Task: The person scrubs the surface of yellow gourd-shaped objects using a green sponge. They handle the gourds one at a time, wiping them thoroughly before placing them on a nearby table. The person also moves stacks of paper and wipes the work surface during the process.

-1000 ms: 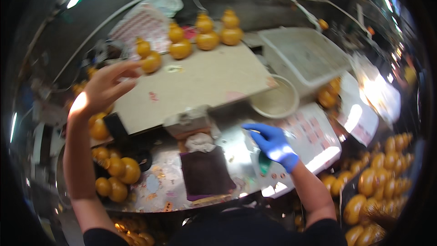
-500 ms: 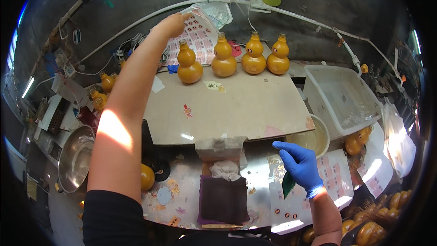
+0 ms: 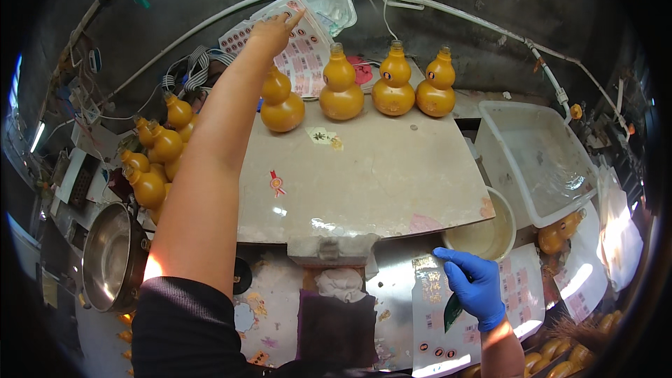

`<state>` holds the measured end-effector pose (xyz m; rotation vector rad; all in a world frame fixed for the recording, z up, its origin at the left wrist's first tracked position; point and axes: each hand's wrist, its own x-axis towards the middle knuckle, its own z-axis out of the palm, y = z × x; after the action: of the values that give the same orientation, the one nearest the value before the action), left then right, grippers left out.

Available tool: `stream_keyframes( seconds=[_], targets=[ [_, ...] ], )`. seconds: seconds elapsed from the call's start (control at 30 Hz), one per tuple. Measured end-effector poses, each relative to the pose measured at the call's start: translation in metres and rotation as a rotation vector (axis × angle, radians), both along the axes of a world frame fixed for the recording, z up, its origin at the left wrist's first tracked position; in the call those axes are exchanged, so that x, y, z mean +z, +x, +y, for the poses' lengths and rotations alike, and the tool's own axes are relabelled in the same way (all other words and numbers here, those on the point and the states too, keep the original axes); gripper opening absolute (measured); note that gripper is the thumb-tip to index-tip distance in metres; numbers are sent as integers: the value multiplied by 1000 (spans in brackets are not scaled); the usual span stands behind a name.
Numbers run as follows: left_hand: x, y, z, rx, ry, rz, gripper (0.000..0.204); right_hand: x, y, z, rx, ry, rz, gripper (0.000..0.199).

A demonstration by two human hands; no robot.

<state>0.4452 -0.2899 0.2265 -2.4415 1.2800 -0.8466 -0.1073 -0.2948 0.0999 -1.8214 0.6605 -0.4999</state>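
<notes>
My bare left hand (image 3: 275, 33) stretches to the back of the table. Its fingers are extended and apart over the upper edge of a sticker sheet (image 3: 308, 63) leaning at the wall. Along the far edge of the board stand several mustard-yellow gourd-shaped bottles (image 3: 341, 91), some with a small round sticker; my forearm partly covers the leftmost bottle (image 3: 283, 113). My right hand (image 3: 477, 290), in a blue glove, is closed around a dark green pointed blade-like tool (image 3: 453, 311), whose upper part is hidden in the palm. It hovers above another sticker sheet (image 3: 428, 332) at the near right.
The beige board (image 3: 364, 182) carries a red rosette sticker (image 3: 277, 183). At the right are a translucent plastic bin (image 3: 490, 157) and a round pale tub (image 3: 505, 220). A metal pan (image 3: 105, 255) and more gourd bottles (image 3: 150, 185) stand left. A dark cloth pad (image 3: 336, 329) lies in front.
My view has shifted. My left hand has moved slightly across the sticker sheets, with its fingers stretching farther out. The right hand keeps its hold on the green tool.
</notes>
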Motion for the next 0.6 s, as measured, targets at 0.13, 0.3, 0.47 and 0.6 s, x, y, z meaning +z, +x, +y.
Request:
stream_keyframes(
  seconds=[0.13,0.3,0.47,0.6],
  targets=[
    [-4,5,6,-24,20,-78,86,-4,3,-2,13,-38,-34,25],
    [6,8,14,-19,98,-85,84,-3,4,-2,25,-26,-34,25],
    [17,3,14,-157,94,-167,70,-5,1,-4,22,-25,-23,24],
    [16,26,5,-313,11,-209,56,-4,2,-4,23,-20,-33,25]
  ],
)
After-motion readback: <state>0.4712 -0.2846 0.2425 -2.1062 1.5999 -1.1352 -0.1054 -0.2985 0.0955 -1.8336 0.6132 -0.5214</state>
